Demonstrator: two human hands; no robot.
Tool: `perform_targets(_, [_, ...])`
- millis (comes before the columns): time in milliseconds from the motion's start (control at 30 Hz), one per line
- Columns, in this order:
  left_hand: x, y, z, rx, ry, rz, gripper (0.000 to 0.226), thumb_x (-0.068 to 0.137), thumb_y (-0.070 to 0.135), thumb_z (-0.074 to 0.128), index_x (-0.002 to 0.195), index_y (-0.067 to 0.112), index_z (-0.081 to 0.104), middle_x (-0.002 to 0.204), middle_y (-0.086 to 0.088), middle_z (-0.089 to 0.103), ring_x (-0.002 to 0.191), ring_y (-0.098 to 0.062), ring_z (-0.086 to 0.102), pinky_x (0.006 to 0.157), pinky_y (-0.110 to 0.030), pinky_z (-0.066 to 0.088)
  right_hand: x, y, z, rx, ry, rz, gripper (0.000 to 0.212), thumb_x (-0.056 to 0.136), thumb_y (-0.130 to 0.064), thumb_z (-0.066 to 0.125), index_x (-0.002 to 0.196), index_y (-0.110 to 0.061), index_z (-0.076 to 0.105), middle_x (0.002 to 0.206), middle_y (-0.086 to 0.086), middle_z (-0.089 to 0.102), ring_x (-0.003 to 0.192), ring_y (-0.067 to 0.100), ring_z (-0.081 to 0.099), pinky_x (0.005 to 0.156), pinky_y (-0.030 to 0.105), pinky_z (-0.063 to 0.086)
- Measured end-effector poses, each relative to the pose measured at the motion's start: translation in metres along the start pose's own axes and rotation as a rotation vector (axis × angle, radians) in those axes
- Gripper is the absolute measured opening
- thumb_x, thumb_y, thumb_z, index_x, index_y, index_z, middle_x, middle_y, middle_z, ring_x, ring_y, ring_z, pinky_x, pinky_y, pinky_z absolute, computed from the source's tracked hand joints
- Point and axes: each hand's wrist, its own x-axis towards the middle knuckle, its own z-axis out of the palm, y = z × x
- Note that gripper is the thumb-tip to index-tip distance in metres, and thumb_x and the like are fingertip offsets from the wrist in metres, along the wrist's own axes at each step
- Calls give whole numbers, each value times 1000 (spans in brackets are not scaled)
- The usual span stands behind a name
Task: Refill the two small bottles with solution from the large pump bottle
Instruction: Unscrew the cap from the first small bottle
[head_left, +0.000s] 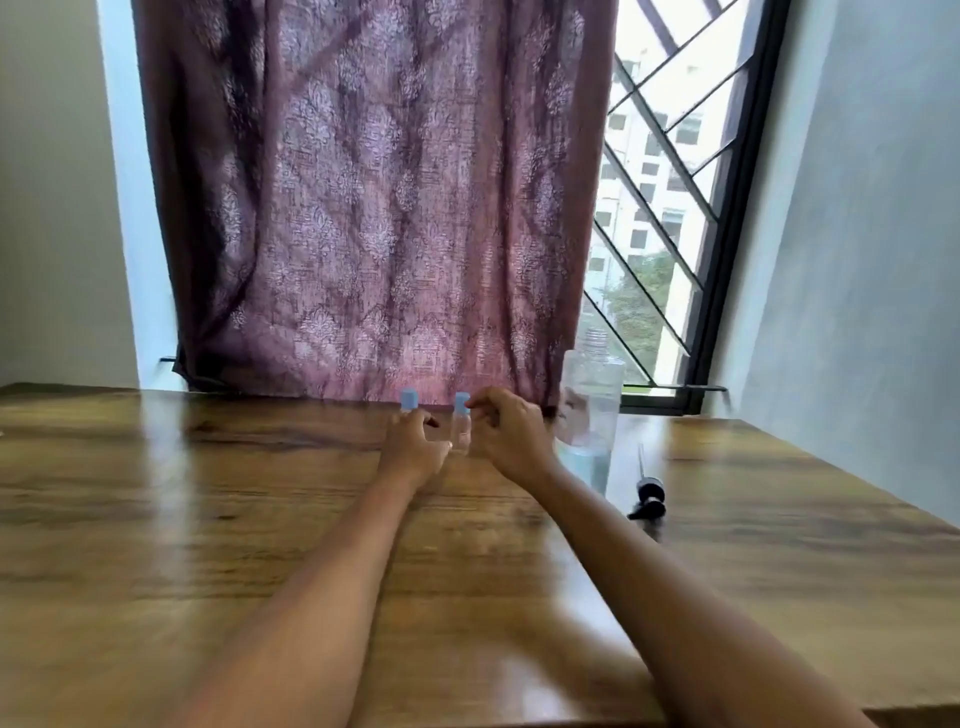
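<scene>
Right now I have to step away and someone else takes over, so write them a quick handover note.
Left hand: around the left small bottle, grip unclear.
Right hand: fingertips at the blue cap of the right small bottle.
Large bottle stands right of them, open, a little blue solution left.
Pump head lies on the table.
Done: pump removed.
Left: both small bottles are capped; whether they were filled is unclear.

2 small bottles (408, 404) w/ blue caps are standing at the grips: 1 behind the left hand (415, 446), 1 (462, 421) btwn both grips, right hand (511, 436) touching its cap. 1 large bottle (589, 415), neck open, is sitting just right of the right grip. 1 black pump head (647, 499) is lying nearer, right of it. 2 hands showing.
</scene>
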Motion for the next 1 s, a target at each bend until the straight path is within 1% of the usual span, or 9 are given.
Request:
perform_targets(67, [5, -3, -2, -31, 31, 6, 11, 79, 12, 66, 90, 14, 63, 97, -3, 52, 88, -19, 55, 84, -32, 43, 16, 12, 27, 15, -42, 184, 31, 85, -7, 53, 116, -10, 59, 110, 12, 65, 100, 22, 60, 82, 26, 43])
perform_targets(167, [10, -6, 0, 21, 10, 29, 37, 82, 14, 64, 119, 10, 58, 124, -11, 50, 111, -28, 55, 93, -33, 44, 35, 27, 51, -16, -70, 307, 49, 88, -13, 52, 135, -17, 40, 133, 13, 49, 121, 29, 46, 98, 36, 38])
perform_targets(300, [11, -9, 8, 84, -27, 73, 40, 83, 12, 57, 123, 11, 52, 133, -13, 49, 121, -31, 51, 97, -36, 46, 52, 44, 65, -4, -135, 337, 67, 87, -23, 58, 145, -26, 25, 145, 12, 38, 130, 33, 39, 106, 42, 35])
perform_targets(400, [13, -11, 10, 99, -36, 96, 43, 83, 15, 58, 125, 12, 49, 133, -12, 51, 123, -31, 51, 99, -41, 46, 60, 48, 66, -5, -148, 296, 53, 87, -21, 59, 136, -24, 40, 132, 11, 55, 114, 26, 54, 95, 37, 45])
perform_targets(500, [10, -10, 11, 90, -71, 99, 48, 81, 22, 63, 126, 16, 46, 132, -9, 53, 122, -30, 52, 96, -39, 46, 59, 46, 60, 15, -119, 265, 38, 85, -17, 63, 122, -20, 54, 118, 8, 64, 100, 19, 57, 82, 26, 45])
perform_targets(700, [-4, 5, 12, -59, -121, 137, 43, 77, 14, 69, 118, 12, 57, 110, -9, 68, 103, -27, 64, 87, -38, 51, 36, 26, 28, 0, -158, 136, 38, 78, -20, 72, 114, -21, 63, 112, 5, 65, 103, 21, 60, 90, 36, 51])
perform_targets(867, [-19, 16, 14, -103, -196, 260, 18, 75, 14, 74, 90, 23, 68, 78, 5, 70, 68, 5, 60, 62, -17, 42, 10, 23, -1, 79, -182, 119, 40, 78, -19, 72, 117, -18, 65, 108, 3, 65, 93, 17, 64, 81, 31, 55])
perform_targets(933, [-26, 16, 16, -176, -248, 279, 22, 76, 19, 77, 92, 31, 68, 82, 10, 72, 76, 7, 64, 69, -17, 51, -1, 28, -9, 197, -181, 163, 39, 82, -23, 71, 119, -18, 62, 94, -3, 68, 84, 11, 66, 74, 25, 55])
perform_targets(1000, [-31, 17, 18, -234, -279, 241, 42, 75, 23, 79, 113, 22, 63, 102, -1, 74, 96, -12, 69, 85, -37, 57, -9, 36, -14, 292, -182, 234, 41, 86, -29, 66, 125, -20, 57, 94, -8, 66, 89, 10, 65, 80, 29, 55])
